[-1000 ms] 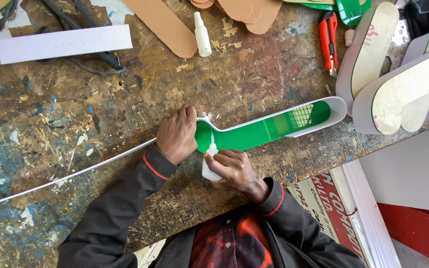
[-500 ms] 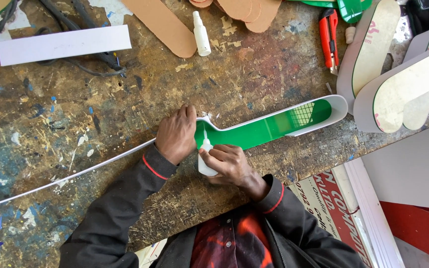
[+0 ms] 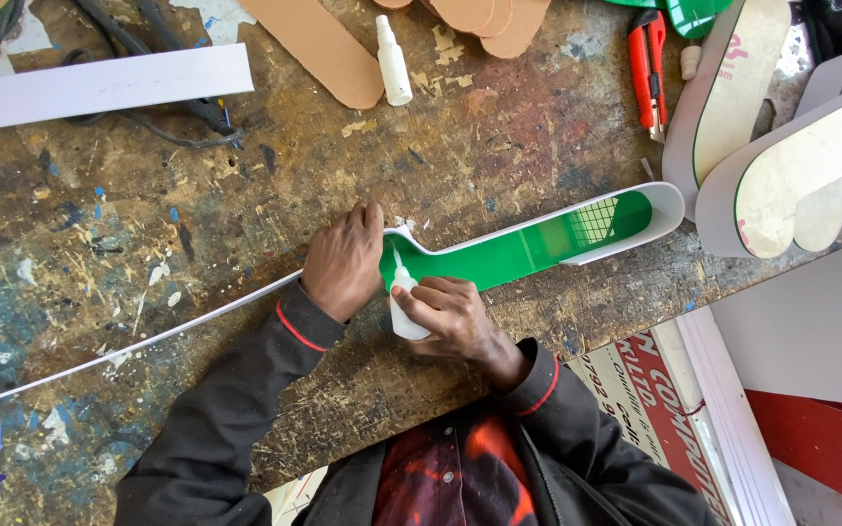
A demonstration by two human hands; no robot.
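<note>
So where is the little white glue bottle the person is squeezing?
In the head view, the small white bottle sits low in the middle, gripped by the right hand, tip on the green piece, beside the left hand.

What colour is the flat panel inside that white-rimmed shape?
Green, with a small white grid patch near its far end; the green panel shows in the head view.
</note>
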